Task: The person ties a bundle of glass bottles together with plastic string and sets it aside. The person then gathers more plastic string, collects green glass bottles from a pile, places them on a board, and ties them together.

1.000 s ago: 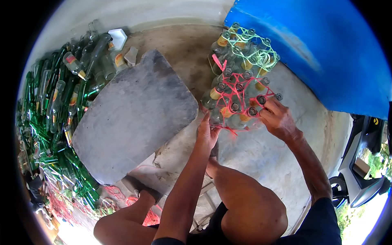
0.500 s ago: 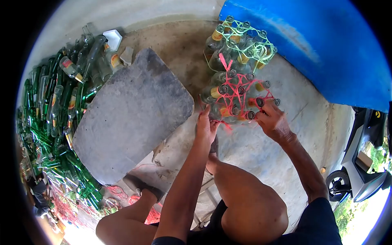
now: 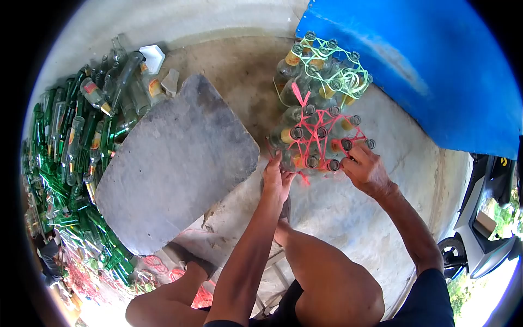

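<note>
Flanking the pink-tied bottles (image 3: 321, 132), left hand (image 3: 278, 179) clasps their side, right hand (image 3: 368, 171) curls beside necks (image 3: 371, 144), grip unclear.

The concrete floor (image 3: 381, 240) carries heaped glass bottles (image 3: 73, 136) along its left edge, a green-tied bottle bundle (image 3: 308, 84) near its far right edge and, nearer, a red-tied bundle (image 3: 322, 132)

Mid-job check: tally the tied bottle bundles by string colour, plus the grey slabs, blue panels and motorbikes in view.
Red-tied bottle bundle: 1
Green-tied bottle bundle: 1
Grey slab: 1
Blue panel: 1
Motorbike, partly in view: 1
Total: 5
</note>
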{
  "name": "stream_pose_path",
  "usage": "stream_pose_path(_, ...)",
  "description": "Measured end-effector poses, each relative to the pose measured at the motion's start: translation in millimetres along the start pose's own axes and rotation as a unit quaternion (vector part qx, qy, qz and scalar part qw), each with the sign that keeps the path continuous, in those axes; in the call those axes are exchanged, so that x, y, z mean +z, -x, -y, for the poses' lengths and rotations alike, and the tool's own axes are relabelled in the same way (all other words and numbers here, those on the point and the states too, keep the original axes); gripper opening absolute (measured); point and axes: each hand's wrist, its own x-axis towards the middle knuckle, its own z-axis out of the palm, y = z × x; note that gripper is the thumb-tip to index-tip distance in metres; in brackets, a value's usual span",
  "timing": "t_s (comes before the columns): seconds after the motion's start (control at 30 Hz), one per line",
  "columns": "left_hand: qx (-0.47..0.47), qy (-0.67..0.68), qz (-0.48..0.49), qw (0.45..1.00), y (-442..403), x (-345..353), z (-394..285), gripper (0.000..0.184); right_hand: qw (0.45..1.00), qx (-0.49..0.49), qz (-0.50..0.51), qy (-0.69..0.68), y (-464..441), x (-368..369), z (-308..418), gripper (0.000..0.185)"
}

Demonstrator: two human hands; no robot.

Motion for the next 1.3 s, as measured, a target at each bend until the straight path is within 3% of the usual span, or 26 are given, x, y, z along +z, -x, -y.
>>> stream_pose_path(0.4, 0.016, -0.030, 0.022, 0.999, 3.9, 7.6, -0.2, 0.058, 0.999, -0.032, 0.021, 0.001, -7.2, -4.7, -20.1, 0.017)
stream_pose_path(0.63, -0.005, -0.039, 0.039, 0.998, -11.1, -8.6, -0.8, 0.063, 1.000, 0.013, 0.009, 0.010, 4.4, 0.1, -7.9, 0.015)
stream_pose_path(0.7, -0.022, -0.093, 0.002, 0.995, -11.4, -9.8, -4.7, 0.066, 0.999, 0.031, 0.009, 0.006, 4.4, 1.3, -5.9, 0.015)
stream_pose_path(0.83, -0.023, -0.202, -0.079, 0.976, 20.9, 11.6, -15.4, 0.098, 0.999, 0.050, -0.014, 0.013, 14.2, 12.6, -5.6, 0.016)
stream_pose_path(0.9, -0.037, -0.232, -0.031, 0.972, 27.7, 4.3, -21.7, 0.109, 0.997, 0.071, -0.010, -0.013, 17.7, 13.4, -3.5, 0.027)
stream_pose_path(0.97, -0.023, -0.242, 0.000, 0.970, 62.0, 11.0, -24.5, 0.109, 0.996, 0.081, -0.020, -0.022, 23.9, 11.2, 0.8, 0.041)
stream_pose_path(1.0, -0.005, -0.239, -0.003, 0.971, 77.8, 12.8, -27.2, 0.099, 0.992, 0.119, -0.003, -0.040, 27.0, 11.0, 4.4, 0.057)
stream_pose_path(1.1, 0.031, -0.308, 0.101, 0.945, 120.5, -3.9, -39.0, 0.085, 0.990, 0.138, 0.006, -0.025, 33.2, 12.3, 7.8, 0.054)
stream_pose_path(1.13, 0.031, -0.324, 0.092, 0.941, 129.4, -12.5, -41.9, 0.071, 0.988, 0.154, 0.021, -0.027, 36.0, 14.1, 6.6, 0.054)
stream_pose_path(1.23, 0.073, -0.379, 0.199, 0.901, 148.5, -47.8, -59.1, 0.065, 0.983, 0.175, -0.017, -0.042, 42.2, 14.7, 18.2, 0.059)
stream_pose_path(1.3, 0.075, -0.393, 0.170, 0.900, 167.6, -60.2, -69.7, 0.062, 0.984, 0.170, -0.043, -0.025, 41.8, 14.0, 24.0, 0.059)
